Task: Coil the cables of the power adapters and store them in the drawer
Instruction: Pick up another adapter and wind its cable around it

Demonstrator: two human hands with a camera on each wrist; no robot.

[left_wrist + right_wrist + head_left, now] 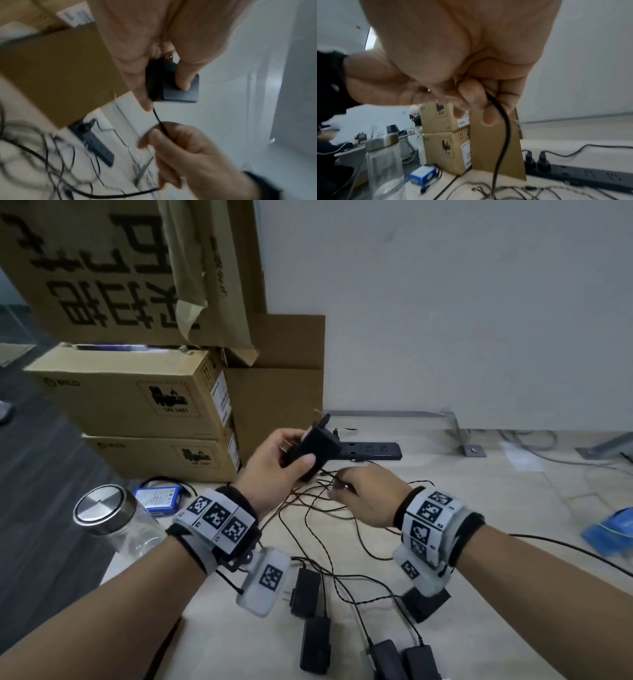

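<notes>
Stacked cardboard boxes (pixel 137 402) stand beyond the fingers. Left hand (pixel 274 470) grips black power adapter (pixel 315 453), raised above the table (pixel 479 508), thumb across its face. Right hand (pixel 363 494) just beside it, fingers curled, pinching the adapter's cable (pixel 501 128) hanging below them.

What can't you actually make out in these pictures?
- Drawer: in no view.
- Held adapter: label too dark in the head view; the left hand covers much of it.
- Cable: its far end is lost in the blurred tangle.
- Bottom adapters: cut off by the head view's lower edge.
</notes>
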